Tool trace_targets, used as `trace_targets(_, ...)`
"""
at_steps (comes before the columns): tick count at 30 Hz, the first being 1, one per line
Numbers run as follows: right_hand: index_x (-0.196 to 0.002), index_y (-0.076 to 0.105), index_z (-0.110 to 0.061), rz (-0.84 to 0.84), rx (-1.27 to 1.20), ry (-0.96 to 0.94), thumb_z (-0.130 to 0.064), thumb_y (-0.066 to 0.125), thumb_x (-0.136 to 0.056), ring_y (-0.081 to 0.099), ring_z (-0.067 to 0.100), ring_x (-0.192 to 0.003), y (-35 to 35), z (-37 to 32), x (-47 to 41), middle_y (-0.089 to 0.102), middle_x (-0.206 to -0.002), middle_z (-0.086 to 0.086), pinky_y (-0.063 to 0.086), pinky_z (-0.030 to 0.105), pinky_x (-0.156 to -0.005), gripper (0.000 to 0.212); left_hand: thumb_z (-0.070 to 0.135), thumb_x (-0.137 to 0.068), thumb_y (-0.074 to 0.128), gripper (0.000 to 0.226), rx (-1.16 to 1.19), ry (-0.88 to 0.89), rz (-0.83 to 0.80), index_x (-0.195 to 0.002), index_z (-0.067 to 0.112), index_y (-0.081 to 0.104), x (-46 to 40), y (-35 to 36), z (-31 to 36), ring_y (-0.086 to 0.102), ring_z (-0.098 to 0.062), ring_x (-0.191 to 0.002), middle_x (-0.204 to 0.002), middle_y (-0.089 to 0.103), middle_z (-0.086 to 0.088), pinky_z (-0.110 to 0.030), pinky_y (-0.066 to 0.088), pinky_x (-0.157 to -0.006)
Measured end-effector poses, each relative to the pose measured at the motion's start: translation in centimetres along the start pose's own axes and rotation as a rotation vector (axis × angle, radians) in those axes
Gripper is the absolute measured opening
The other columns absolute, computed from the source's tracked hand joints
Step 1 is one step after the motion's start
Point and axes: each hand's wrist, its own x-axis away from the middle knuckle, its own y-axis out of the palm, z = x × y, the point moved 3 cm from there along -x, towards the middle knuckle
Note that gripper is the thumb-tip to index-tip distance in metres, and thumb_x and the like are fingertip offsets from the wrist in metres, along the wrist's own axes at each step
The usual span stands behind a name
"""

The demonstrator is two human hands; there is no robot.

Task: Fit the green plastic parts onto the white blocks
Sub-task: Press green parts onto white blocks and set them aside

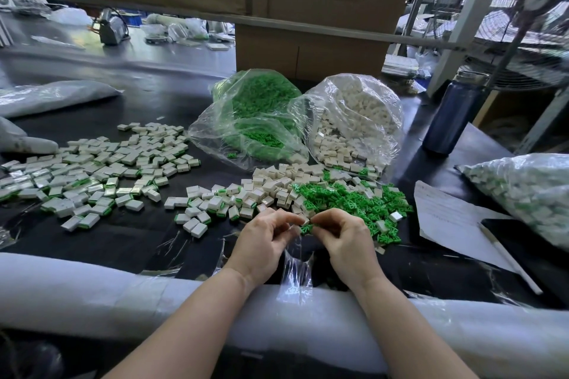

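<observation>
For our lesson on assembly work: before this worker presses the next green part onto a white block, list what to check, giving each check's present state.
1. White block held at the left hand fingertips: ok.
2. Green part pinched by the right hand: ok.
3. Part lined up with the block: cannot tell, fingers cover the joint.
4. Loose green parts within reach beside the right hand: ok.
5. Loose white blocks close ahead: ok.
6. Finished pieces kept apart on the left: ok.

two bare forearms and hands [308, 240], no sleeves or gloves.
</observation>
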Motion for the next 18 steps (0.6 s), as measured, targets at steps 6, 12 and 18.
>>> trace_targets(6,-0.072,0.069,-0.020,-0.031,-0.248,0.026,0.005,0.067,-0.079,0.063,0.002,-0.068,-0.24,-0.31,0.09,0.069,-0.073,-0.005,0.050,0.013,-0.063,0.027,0.011,-0.084,0.064,0.015,0.173,-0.093,-0.001,-0.092,0.024,0.067,-0.17,-0.03,-0.49,0.054,-0.010,-0.071,-0.080,0.060,-0.003,-0.017,0.046,-0.071)
trace_targets(12,-0.077,0.068,-0.016,-0.078,-0.299,0.068,0.004,0.067,-0.080,0.065,0.006,-0.068,0.01,-0.27,0.14,0.070,-0.076,0.002,0.053,0.017,-0.062,0.020,0.008,-0.084,0.065,0.019,0.225,-0.115,-0.007,-0.081,0.026,0.061,-0.22,0.03,-0.65,0.061,-0.014,-0.077,-0.081,0.065,-0.005,-0.022,0.051,-0.078)
trace_targets(18,-0.078,0.067,-0.014,-0.087,-0.293,0.088,0.003,0.068,-0.079,0.065,0.007,-0.066,0.08,-0.13,0.08,0.069,-0.073,0.001,0.052,0.016,-0.061,0.017,0.006,-0.087,0.061,0.022,0.275,-0.121,0.008,-0.093,0.025,0.067,-0.37,-0.09,-1.02,0.060,-0.007,-0.075,-0.079,0.062,0.005,-0.023,0.053,-0.079)
